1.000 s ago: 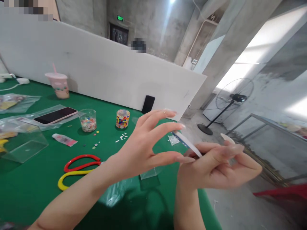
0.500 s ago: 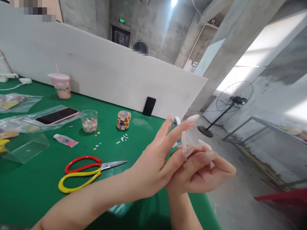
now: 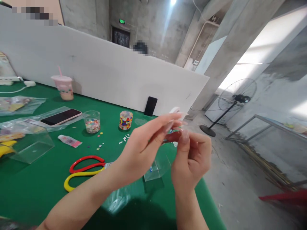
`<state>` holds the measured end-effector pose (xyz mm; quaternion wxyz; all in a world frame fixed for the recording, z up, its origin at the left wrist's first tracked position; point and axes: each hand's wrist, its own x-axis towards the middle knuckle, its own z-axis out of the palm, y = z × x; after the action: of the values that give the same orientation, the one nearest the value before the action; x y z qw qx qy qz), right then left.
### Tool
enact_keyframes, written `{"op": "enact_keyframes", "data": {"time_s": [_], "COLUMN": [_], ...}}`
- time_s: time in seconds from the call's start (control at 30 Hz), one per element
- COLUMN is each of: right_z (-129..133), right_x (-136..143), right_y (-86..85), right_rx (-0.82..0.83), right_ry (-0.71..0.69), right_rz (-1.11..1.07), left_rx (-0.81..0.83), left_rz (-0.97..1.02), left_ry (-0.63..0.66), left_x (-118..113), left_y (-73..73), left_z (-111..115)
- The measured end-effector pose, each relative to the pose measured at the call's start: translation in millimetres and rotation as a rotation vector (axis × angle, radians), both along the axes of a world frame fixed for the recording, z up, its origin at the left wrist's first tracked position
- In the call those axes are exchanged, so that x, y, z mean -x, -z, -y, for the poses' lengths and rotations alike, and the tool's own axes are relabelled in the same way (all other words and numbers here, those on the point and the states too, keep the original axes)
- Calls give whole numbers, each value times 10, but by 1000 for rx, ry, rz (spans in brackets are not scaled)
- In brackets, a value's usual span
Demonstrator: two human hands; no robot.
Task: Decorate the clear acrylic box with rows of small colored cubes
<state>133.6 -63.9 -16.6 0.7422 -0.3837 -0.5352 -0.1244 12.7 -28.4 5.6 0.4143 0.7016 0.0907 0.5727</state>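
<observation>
My left hand (image 3: pixel 141 147) reaches in from the lower left, its fingers pressed together and pointing right. Something small with blue and white on it shows between its fingers, too hidden to name. Close beside it, my right hand (image 3: pixel 192 156) is curled, thumb and index finger pinched at the left hand's fingertips; what they pinch is too small to make out. Beneath the hands, a clear plastic box (image 3: pixel 154 171) sits on the green table (image 3: pixel 134 198). Scissors (image 3: pixel 83 172) with red and yellow handles lie partly under my left forearm.
A cup of confetti (image 3: pixel 92 123), a colourful patterned cup (image 3: pixel 126 120), a tube (image 3: pixel 70 141), a phone (image 3: pixel 61 117) and a pink drink cup (image 3: pixel 64 88) stand or lie leftward. A black phone (image 3: pixel 150 106) leans on the white partition (image 3: pixel 107 70). A fan (image 3: pixel 240 98) stands right.
My hands have drawn partly apart; the left fingers have closed together and the right hand has turned into an upright pinch. The clear box between my forearms now shows.
</observation>
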Motion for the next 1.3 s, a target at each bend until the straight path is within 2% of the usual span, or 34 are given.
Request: {"op": "enact_keyframes", "data": {"time_s": [0.1, 0.27, 0.37, 0.5, 0.6, 0.67, 0.73, 0.87, 0.97, 1.03, 1.17, 1.23, 1.3], "right_z": [120, 242, 246, 245, 244, 234, 222, 212, 220, 235, 314, 372, 425], "right_x": [-66, -112, -143, -191, -192, -174, -156, -153, -172, -177, -165, -165, -175], "right_y": [-82, -155, -173, -221, -247, -249, -247, -257, -262, -254, -218, -205, -200], "right_rx": [188, 443, 546, 575, 549, 543, 544, 552, 579, 595, 550, 518, 515], "right_ry": [-147, -605, -767, -1003, -1197, -1272, -1277, -1185, -1148, -1135, -921, -860, -873], "right_rz": [-65, -250, -321, -411, -501, -536, -529, -495, -493, -479, -440, -399, -367], "left_rx": [29, 95, 129, 100, 149, 191, 240, 271, 194, 203, 172, 180, 260], "left_rz": [28, -81, -94, -137, -103, -72, -53, -50, -104, -125, -143, -137, -114], "left_ry": [-55, -159, -146, -171, -163, -141, -166, -263, -237, -208, -161, -211, -299], "left_x": [103, 263, 311, 359, 374, 362, 336, 302, 310, 313, 288, 271, 269], "left_y": [-30, -52, -78, -133, -186, -225, -258, -272, -248, -235, -240, -253, -268], "left_z": [-53, -74, -49, 8, 54, 92, 141, 212, 214, 213, 245, 270, 286]}}
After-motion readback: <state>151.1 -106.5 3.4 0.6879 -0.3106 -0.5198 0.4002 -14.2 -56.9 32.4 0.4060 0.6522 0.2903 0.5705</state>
